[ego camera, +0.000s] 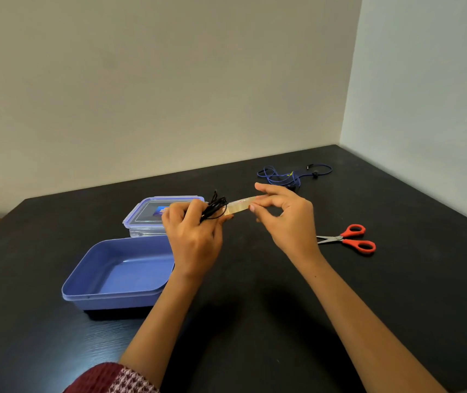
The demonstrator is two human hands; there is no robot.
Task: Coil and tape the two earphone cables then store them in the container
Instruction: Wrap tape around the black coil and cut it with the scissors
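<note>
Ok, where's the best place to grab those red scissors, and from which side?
Take the scissors by the red handle loops, coming from above on their right. They lie flat on the table, blades nearly shut and pointing left, so the loops are the blunt end.

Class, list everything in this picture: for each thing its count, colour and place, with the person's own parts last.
black earphone cable: one, black, bundled, gripped by the left hand
tape strip: one, clear yellowish, stretched from the bundle to the right hand
blue earphone cable: one, blue, loose at the far right of the table
scissors: one pair, red handles, on the table right of the hands
container: one, blue, open, near left on the table
clear box: one, clear with blue-rimmed lid, just behind the container
table: one, black, under everything
sleeve: one, maroon patterned, bottom edge
left hand: one, grips the black cable
right hand: one, pinches the tape's end
</note>
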